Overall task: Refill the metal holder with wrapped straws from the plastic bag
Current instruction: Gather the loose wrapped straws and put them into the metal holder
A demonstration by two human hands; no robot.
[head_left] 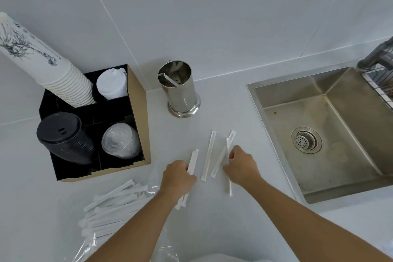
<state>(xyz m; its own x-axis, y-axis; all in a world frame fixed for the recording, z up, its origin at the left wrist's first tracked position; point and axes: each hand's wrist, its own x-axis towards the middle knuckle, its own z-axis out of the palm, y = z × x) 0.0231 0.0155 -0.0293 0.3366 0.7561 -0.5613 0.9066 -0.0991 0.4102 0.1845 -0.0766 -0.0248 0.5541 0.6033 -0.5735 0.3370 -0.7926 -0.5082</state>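
Observation:
The metal holder [180, 89] stands upright at the back of the counter with one wrapped straw [171, 80] leaning inside. My left hand [177, 175] is closed around a few wrapped straws [193, 162]. My right hand [240, 166] grips a wrapped straw [228, 151] that runs under the palm. Two more wrapped straws, one [208, 155] between my hands and one [221, 158] beside my right hand, lie loose on the counter. The clear plastic bag [110, 212] with several wrapped straws lies at the lower left, under my left forearm.
A cardboard organiser [138, 125] at the left holds stacked paper cups [49, 64], white lids [111, 84], black lids [63, 136] and clear dome lids [120, 141]. A steel sink [340, 134] fills the right side, with a wire rack [380, 85] at its far corner.

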